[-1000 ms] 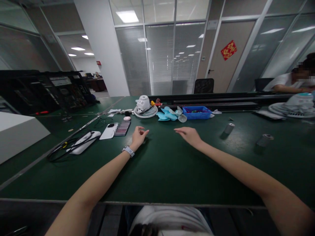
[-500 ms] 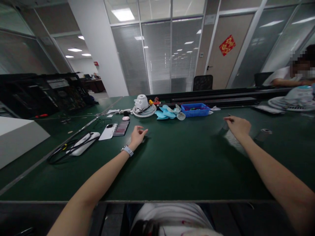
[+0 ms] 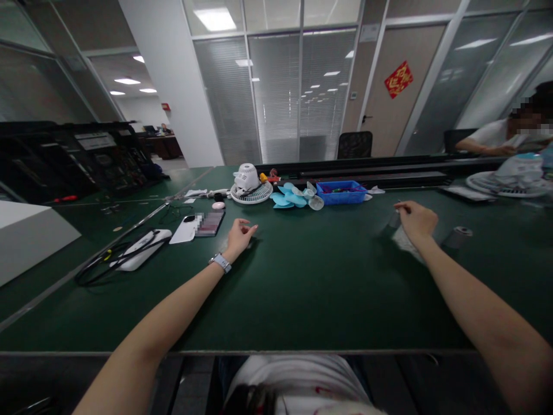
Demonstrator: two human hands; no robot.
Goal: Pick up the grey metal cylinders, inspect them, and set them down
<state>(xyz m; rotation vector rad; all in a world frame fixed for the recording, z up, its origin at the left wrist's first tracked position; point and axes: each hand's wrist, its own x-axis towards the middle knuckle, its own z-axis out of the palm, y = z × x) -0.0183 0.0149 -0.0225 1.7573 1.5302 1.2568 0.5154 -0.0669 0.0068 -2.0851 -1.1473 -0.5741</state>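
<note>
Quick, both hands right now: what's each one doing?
Left hand: loosely curled, empty, resting on the table.
Right hand: curled at the small cylinder; grip cannot be told.

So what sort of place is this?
Probably a small assembly workshop inside an office: a long green workbench, a white fan grille, loose blue fan blades and a blue parts bin, with glass partitions behind.
</note>
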